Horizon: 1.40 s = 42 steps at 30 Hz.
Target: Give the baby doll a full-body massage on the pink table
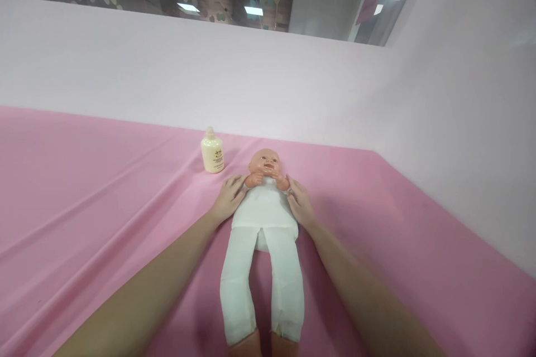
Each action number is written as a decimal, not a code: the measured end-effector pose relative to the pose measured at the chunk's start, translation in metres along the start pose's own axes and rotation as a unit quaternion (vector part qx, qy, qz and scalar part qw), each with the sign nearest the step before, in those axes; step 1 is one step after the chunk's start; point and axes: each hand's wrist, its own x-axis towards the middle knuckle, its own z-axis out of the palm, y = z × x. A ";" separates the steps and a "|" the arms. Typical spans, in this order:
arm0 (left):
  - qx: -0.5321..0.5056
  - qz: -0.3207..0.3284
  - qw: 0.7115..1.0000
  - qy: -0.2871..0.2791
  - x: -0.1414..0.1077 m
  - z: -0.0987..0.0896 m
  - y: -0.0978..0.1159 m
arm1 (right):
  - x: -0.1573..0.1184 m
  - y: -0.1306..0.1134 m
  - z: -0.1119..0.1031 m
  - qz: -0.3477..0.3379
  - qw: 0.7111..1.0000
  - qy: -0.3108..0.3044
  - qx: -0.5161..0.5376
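Note:
A baby doll (pixel 263 217) in white top and white leggings lies on its back on a pink cloth (pixel 100 201), head away from me, its small hands raised to its chin. My left hand (pixel 228 197) rests against the doll's left flank near the shoulder, fingers together and flat. My right hand (pixel 300 204) presses against the other flank at the same height. Neither hand wraps fully around the doll; both touch its torso from the sides. A cream lotion bottle (pixel 212 151) stands upright just left of the doll's head.
The pink cloth covers the whole surface and has folds running across its left half. A pale wall (pixel 268 83) rises behind the surface and continues along the right side. Ceiling lights show above the wall.

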 end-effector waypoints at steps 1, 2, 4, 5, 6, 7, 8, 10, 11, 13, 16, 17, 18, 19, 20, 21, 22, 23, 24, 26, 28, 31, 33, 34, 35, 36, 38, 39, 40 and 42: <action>0.001 0.000 1.000 -0.001 0.000 0.000 0.000 | 0.000 0.000 0.000 -0.001 1.000 0.000 0.002; 0.001 0.001 1.000 -0.001 0.000 0.000 0.000 | 0.000 0.000 0.000 -0.002 1.000 0.001 0.004; -0.003 0.000 1.000 0.000 0.000 -0.001 0.002 | 0.000 0.000 0.000 -0.002 1.000 0.002 0.005; -0.006 0.000 1.000 0.001 0.000 -0.002 0.003 | 0.000 -0.001 0.000 -0.001 1.000 0.004 0.006; -0.009 0.000 1.000 0.002 0.000 -0.002 0.005 | 0.000 -0.001 -0.001 0.000 1.000 0.006 0.008; -0.012 0.000 1.000 0.005 0.000 -0.003 0.006 | 0.000 -0.002 -0.001 0.001 1.000 0.009 0.012; -0.016 0.001 1.000 0.008 0.000 -0.004 0.008 | 0.000 -0.003 -0.001 0.001 1.000 0.013 0.018; -0.024 0.002 1.000 0.018 0.000 -0.006 0.011 | 0.000 -0.005 -0.002 0.005 0.999 0.023 0.035; -0.028 0.002 0.999 0.025 0.000 -0.006 0.012 | 0.000 -0.006 -0.003 0.008 0.999 0.029 0.045; -0.036 -0.002 0.999 0.036 0.000 -0.006 0.014 | 0.000 -0.009 -0.004 0.020 0.997 0.038 0.061; -0.039 -0.008 0.998 0.038 0.000 -0.006 0.013 | 0.000 -0.010 -0.005 0.030 0.996 0.039 0.075; -0.039 -0.011 0.998 0.038 -0.001 -0.006 0.013 | 0.000 -0.010 -0.005 0.031 0.996 0.037 0.078; -0.039 -0.013 0.998 0.039 -0.001 -0.006 0.013 | -0.001 -0.008 -0.005 0.031 0.996 0.036 0.081; -0.039 -0.014 0.998 0.039 -0.001 -0.006 0.012 | -0.001 -0.007 -0.004 0.033 0.995 0.037 0.084; -0.040 -0.015 0.998 0.039 -0.001 -0.006 0.012 | -0.001 -0.005 -0.003 0.036 0.995 0.039 0.086; -0.040 -0.015 0.998 0.039 -0.001 -0.006 0.012 | -0.002 -0.003 -0.002 0.041 0.994 0.042 0.087; -0.040 -0.014 0.998 0.038 -0.001 -0.006 0.012 | -0.002 -0.001 -0.001 0.047 0.994 0.045 0.088; -0.041 -0.013 0.998 0.037 -0.001 -0.006 0.012 | -0.003 0.000 0.000 0.052 0.994 0.048 0.088; -0.041 -0.013 0.998 0.037 -0.001 -0.006 0.013 | -0.003 0.002 0.001 0.055 0.993 0.049 0.087; -0.043 -0.015 0.998 0.038 -0.001 -0.006 0.013 | -0.004 0.003 0.002 0.059 0.993 0.050 0.086; -0.045 -0.017 0.998 0.040 -0.001 -0.006 0.012 | -0.003 0.002 0.001 0.060 0.993 0.049 0.090; -0.052 -0.022 0.997 0.049 -0.001 -0.005 0.009 | -0.002 -0.001 0.000 0.059 0.992 0.050 0.097; -0.056 -0.023 0.997 0.053 -0.001 -0.004 0.007 | -0.001 -0.002 -0.001 0.059 0.991 0.051 0.107; -0.054 -0.021 0.997 0.053 -0.001 -0.004 0.006 | -0.001 -0.003 -0.001 0.060 0.990 0.051 0.113; -0.050 -0.017 0.997 0.052 -0.001 -0.004 0.005 | 0.000 -0.002 -0.001 0.061 0.990 0.051 0.116; -0.046 -0.012 0.998 0.048 -0.001 -0.004 0.005 | 0.000 -0.002 -0.001 0.061 0.990 0.051 0.115; -0.040 -0.006 0.998 0.044 -0.002 -0.005 0.006 | 0.000 -0.001 -0.001 0.055 0.992 0.050 0.100; -0.039 -0.006 0.998 0.043 -0.002 -0.005 0.007 | 0.000 0.000 -0.001 0.048 0.994 0.050 0.086; -0.040 -0.008 0.998 0.039 -0.002 -0.006 0.009 | 0.000 0.001 -0.001 0.040 0.995 0.049 0.071; -0.040 -0.011 0.999 0.030 -0.002 -0.007 0.011 | 0.000 0.001 0.000 0.027 0.998 0.046 0.045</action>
